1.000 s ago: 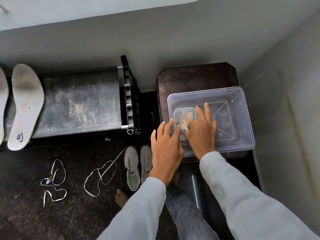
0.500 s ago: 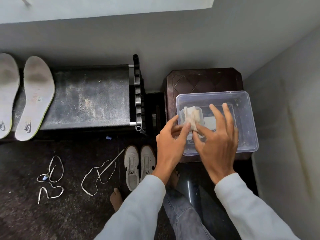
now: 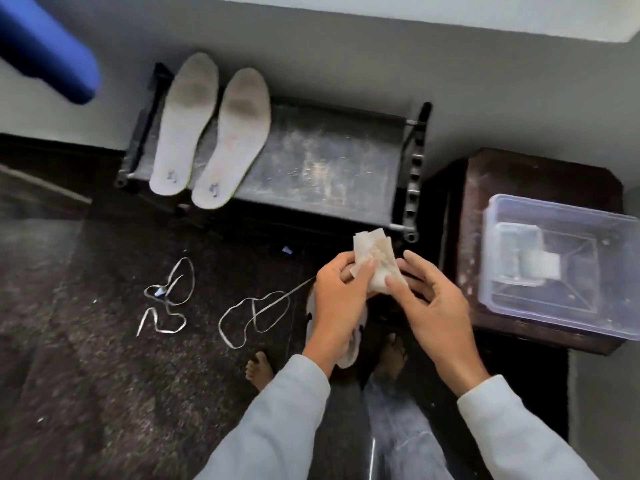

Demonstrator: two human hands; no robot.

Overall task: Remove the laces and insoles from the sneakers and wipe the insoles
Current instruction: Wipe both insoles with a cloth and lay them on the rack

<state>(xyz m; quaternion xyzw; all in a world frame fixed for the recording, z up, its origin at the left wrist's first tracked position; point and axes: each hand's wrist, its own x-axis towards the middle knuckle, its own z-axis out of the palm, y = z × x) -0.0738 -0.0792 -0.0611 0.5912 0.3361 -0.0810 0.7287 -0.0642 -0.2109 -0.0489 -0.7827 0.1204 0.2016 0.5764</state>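
Note:
Both hands hold a stained, crumpled wipe (image 3: 375,263) in front of me: my left hand (image 3: 341,297) pinches its left side and my right hand (image 3: 427,301) grips its lower right. Two grey-white insoles (image 3: 185,124) (image 3: 233,138) lie side by side on the left end of a black bench (image 3: 329,164). Two white laces (image 3: 168,296) (image 3: 256,315) lie loose on the dark floor. The white sneakers (image 3: 351,348) stand under my left hand and are mostly hidden by it.
A clear plastic tub (image 3: 561,261) holding a smaller clear box sits on a dark brown stool (image 3: 530,174) at the right. My bare feet (image 3: 258,370) stand beside the sneakers. A blue object (image 3: 45,46) juts in at top left. A wall runs behind the bench.
Both hands lifted the wipe out of the plastic tub and brought it left, over the sneakers. The view swung left, so both insoles and the bench now sit near the middle.

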